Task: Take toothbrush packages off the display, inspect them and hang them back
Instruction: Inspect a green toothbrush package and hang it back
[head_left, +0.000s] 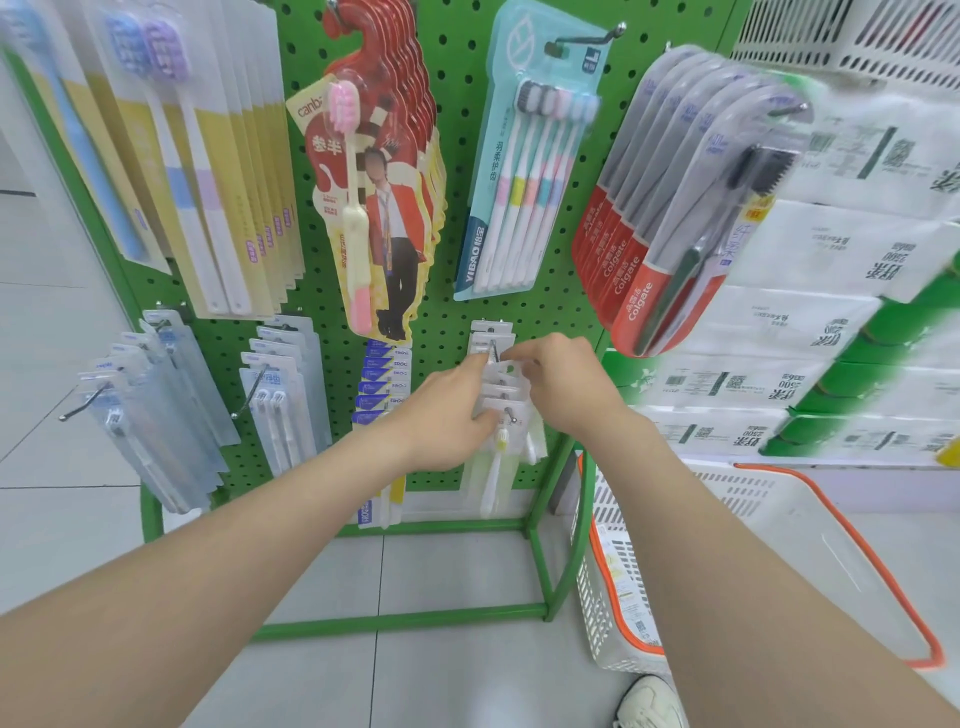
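A green pegboard display carries toothbrush packages on metal hooks. Both my hands work at the lower right hook, where several clear toothbrush packages with white and yellow brushes hang. My left hand has its index finger stretched up to the package tops and its thumb under the front package near the hook's tip. My right hand pinches the top edge of one package at the hook. The package bodies below are partly hidden by my left hand.
Red Colgate packs jut out at the upper right. A Yibao multipack, a red figure-shaped pack and yellow packs hang above. A white basket with an orange rim stands on the floor at right, beside stacked tissue packs.
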